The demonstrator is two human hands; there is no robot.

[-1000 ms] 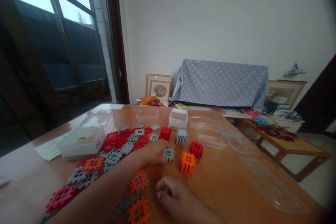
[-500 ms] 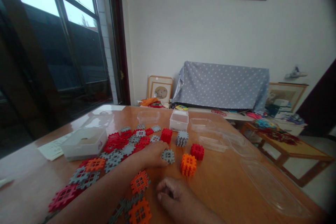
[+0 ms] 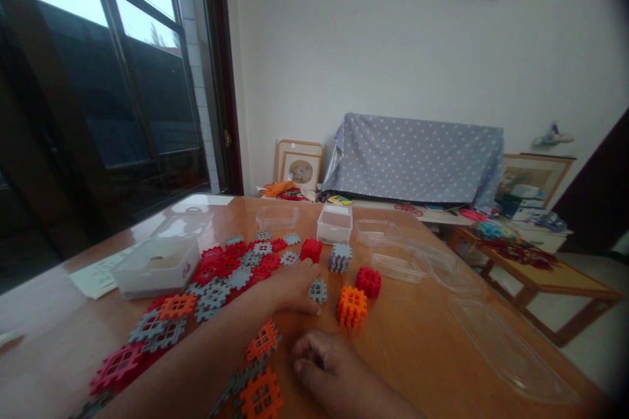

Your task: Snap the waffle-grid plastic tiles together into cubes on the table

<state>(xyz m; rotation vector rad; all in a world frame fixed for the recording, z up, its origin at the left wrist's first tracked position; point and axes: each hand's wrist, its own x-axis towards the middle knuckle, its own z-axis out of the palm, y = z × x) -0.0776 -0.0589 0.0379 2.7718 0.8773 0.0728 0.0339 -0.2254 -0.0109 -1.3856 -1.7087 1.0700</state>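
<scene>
My left hand (image 3: 293,289) reaches across the table with its fingers and thumb around a grey square waffle block (image 3: 318,291), which stands tilted at the fingertips. My right hand (image 3: 328,366) rests on the table nearer to me, its fingers curled in and nothing visible in them. Beyond the hands stand small stacks of the same blocks: an orange stack (image 3: 352,306), a red stack (image 3: 368,282), a grey stack (image 3: 340,257) and another red stack (image 3: 311,250). Loose orange waffle blocks (image 3: 261,396) lie on grey ones beside my left forearm.
Loose red and grey blocks (image 3: 239,278) spread over the table's left half. A translucent box (image 3: 157,268) sits on the left, and a small white box (image 3: 335,225) at the back. Clear trays (image 3: 400,267) and a clear lid (image 3: 511,347) lie to the right.
My left hand has shifted slightly to the right with the grey waffle block, which has turned a little. My right hand stays where it was.
</scene>
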